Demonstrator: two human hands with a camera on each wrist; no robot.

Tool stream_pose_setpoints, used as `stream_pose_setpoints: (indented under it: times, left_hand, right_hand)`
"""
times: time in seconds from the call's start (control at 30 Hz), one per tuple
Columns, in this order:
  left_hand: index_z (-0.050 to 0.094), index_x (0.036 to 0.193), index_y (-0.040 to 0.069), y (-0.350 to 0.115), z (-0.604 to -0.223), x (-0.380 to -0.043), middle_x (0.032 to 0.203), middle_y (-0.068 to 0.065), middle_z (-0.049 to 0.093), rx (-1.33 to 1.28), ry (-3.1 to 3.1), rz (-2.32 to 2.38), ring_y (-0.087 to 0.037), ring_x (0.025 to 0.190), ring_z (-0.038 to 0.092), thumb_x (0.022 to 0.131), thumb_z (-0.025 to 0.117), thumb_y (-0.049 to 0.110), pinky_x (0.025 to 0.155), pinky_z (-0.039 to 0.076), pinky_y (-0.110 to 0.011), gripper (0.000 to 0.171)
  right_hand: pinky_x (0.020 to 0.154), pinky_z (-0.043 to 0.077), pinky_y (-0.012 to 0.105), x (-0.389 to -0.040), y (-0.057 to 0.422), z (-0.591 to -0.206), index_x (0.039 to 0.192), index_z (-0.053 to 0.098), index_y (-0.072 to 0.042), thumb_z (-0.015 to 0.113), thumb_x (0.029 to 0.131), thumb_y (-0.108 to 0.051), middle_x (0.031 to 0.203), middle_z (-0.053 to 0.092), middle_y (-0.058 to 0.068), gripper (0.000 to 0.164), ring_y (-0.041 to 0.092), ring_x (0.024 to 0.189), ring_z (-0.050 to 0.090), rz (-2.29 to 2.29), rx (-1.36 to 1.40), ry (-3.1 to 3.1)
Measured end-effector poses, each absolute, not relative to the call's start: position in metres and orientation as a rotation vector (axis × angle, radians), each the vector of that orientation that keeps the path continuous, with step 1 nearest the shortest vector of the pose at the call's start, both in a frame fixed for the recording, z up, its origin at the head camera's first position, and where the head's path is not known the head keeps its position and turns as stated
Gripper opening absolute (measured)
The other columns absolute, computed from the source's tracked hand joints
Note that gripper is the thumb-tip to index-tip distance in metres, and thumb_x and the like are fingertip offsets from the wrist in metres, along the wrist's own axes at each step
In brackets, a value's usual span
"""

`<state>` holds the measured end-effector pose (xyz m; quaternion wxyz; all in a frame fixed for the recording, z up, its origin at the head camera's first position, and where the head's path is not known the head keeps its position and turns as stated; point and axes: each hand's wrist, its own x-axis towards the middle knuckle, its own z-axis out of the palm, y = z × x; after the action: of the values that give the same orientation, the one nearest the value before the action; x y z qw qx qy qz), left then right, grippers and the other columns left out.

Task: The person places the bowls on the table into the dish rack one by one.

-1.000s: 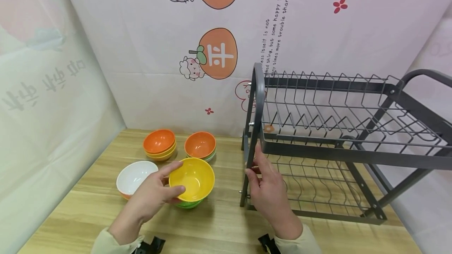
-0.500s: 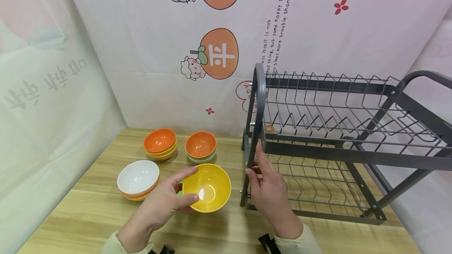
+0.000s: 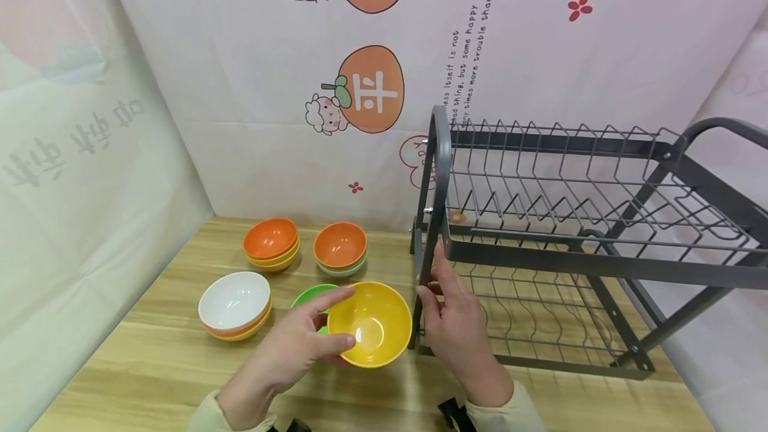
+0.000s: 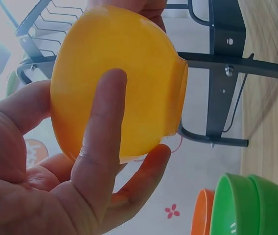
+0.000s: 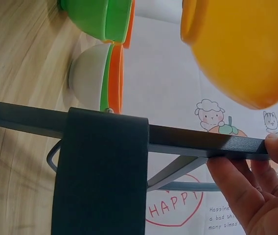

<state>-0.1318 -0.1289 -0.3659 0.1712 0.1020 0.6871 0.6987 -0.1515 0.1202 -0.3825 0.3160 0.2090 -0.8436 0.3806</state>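
Observation:
My left hand (image 3: 300, 342) holds a yellow bowl (image 3: 378, 332) by its left side, thumb at the rim and fingers under the outer wall. The bowl is lifted off the table, its inside facing up toward the head camera. In the left wrist view the yellow bowl (image 4: 144, 83) shows its underside and foot ring. Behind my left hand, green bowls (image 3: 312, 293) stand partly hidden. My right hand (image 3: 459, 325) grips the left front post of a dark grey two-tier dish rack (image 3: 588, 262); the right wrist view shows thumb and fingers on either side of that post (image 5: 207, 144).
At the back left stand an orange bowl (image 3: 270, 239) on yellow ones and another orange bowl (image 3: 340, 245) on pale green ones. Nearer is a white bowl (image 3: 234, 302) stacked on orange and yellow ones. A printed cloth (image 3: 270, 172) hangs behind the wooden table (image 3: 138, 365).
My left hand has carried the yellow bowl rightward, off from above the green bowls and close to the rack's post. The right hand stays on the post.

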Motion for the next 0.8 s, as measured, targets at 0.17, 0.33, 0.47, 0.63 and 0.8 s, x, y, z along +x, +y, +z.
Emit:
stream_pose_setpoints:
  times: [0.17, 0.33, 0.47, 0.63, 0.8]
  left_hand:
    - [0.044, 0.149, 0.002, -0.123, -0.363, -0.131, 0.153, -0.021, 0.031, 0.314, 1.916, 2.002, -0.031, 0.097, 0.061, 0.084, 0.073, -0.005, 0.073, 0.060, -0.053, 0.071]
    - [0.045, 0.148, 0.002, -0.119, -0.362, -0.129, 0.154, -0.020, 0.032, 0.323, 1.927, 1.991, -0.031, 0.096, 0.062, 0.084, 0.074, -0.004, 0.072, 0.060, -0.053, 0.071]
    - [0.046, 0.148, 0.003, -0.118, -0.362, -0.128, 0.155, -0.019, 0.031, 0.329, 1.935, 1.973, -0.032, 0.098, 0.061, 0.084, 0.074, -0.003, 0.072, 0.060, -0.052, 0.070]
    - [0.045, 0.149, 0.002, -0.116, -0.361, -0.128, 0.156, -0.018, 0.030, 0.351, 1.917, 1.985, -0.032, 0.103, 0.060, 0.084, 0.073, -0.003, 0.070, 0.061, -0.050, 0.070]
    - [0.044, 0.148, 0.001, -0.112, -0.359, -0.126, 0.157, -0.017, 0.028, 0.367, 1.888, 1.995, -0.033, 0.106, 0.059, 0.084, 0.073, -0.004, 0.070, 0.061, -0.050, 0.070]
  right_hand:
    - [0.061, 0.058, 0.026, -0.151, 0.121, -0.382, 0.160, 0.023, -0.018, 0.070, 0.088, 0.007, 0.098, 0.062, 0.010, 0.090, 0.023, 0.082, 0.067, 1.009, 0.552, -2.225]
    - [0.075, 0.060, 0.037, -0.149, 0.125, -0.376, 0.161, 0.017, -0.021, 0.061, 0.097, 0.000, 0.111, 0.062, 0.012, 0.081, 0.024, 0.093, 0.066, 1.088, 0.544, -2.326]
    - [0.087, 0.057, 0.043, -0.143, 0.132, -0.366, 0.154, 0.036, -0.015, 0.050, 0.105, -0.011, 0.126, 0.059, 0.011, 0.051, 0.025, 0.108, 0.063, 1.272, 0.415, -2.418]
    - [0.077, 0.060, 0.035, -0.132, 0.140, -0.355, 0.121, 0.058, -0.009, 0.057, 0.103, -0.017, 0.112, 0.061, 0.011, 0.020, 0.027, 0.093, 0.065, 1.661, 0.158, -2.380]
    - [0.080, 0.060, 0.040, -0.126, 0.151, -0.353, 0.124, 0.058, 0.000, 0.068, 0.093, -0.009, 0.118, 0.058, 0.022, 0.034, 0.035, 0.102, 0.063, 2.153, 0.156, -2.303]
